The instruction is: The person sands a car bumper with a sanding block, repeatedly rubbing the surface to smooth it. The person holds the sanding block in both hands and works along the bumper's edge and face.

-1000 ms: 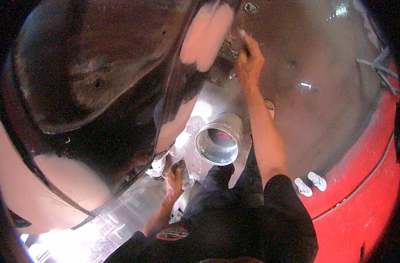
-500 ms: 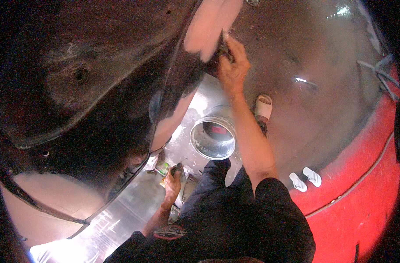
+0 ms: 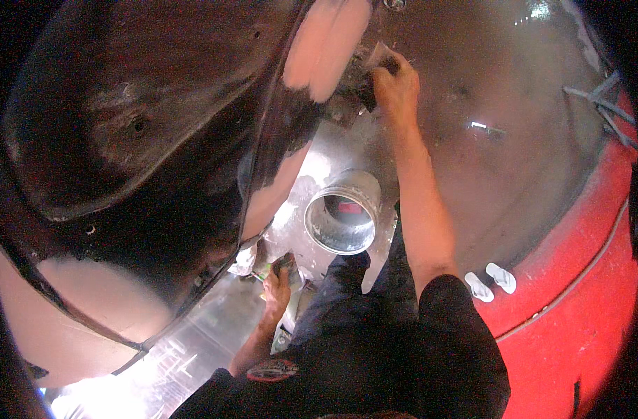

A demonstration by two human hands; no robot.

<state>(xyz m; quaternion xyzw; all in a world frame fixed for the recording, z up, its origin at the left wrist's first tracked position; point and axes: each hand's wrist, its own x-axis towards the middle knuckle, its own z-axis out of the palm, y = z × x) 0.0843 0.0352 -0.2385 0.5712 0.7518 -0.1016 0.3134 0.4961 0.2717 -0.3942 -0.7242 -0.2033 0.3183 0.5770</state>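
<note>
A dark car body panel (image 3: pixel 186 174) fills the left side, with pinkish filler patches on it. Beside the upper pink patch (image 3: pixel 326 49), my right hand (image 3: pixel 398 87) grips a thin flat piece (image 3: pixel 380 56), pale at its top and dark below. That hand is apart from the panel, over the floor to its right. My left hand (image 3: pixel 275 290) is low, near the panel's lower edge, with its fingers closed round a small dark flat block (image 3: pixel 285 264). Neither held thing shows clearly enough to name its kind.
A pale metal bucket (image 3: pixel 341 244) stands between the panel and my legs, with something reddish inside. White slippers (image 3: pixel 500 278) lie on the right, at the edge of a red surface (image 3: pixel 584 328). Grey straps or sticks (image 3: pixel 602 105) cross at the far right. The grey-brown floor (image 3: pixel 500 174) looks wet.
My right hand has moved right, off the panel's edge, with the flat piece now showing. The pink patch shows lengthwise streaks. My left hand stays nearly in place. The slippered foot is hidden now.
</note>
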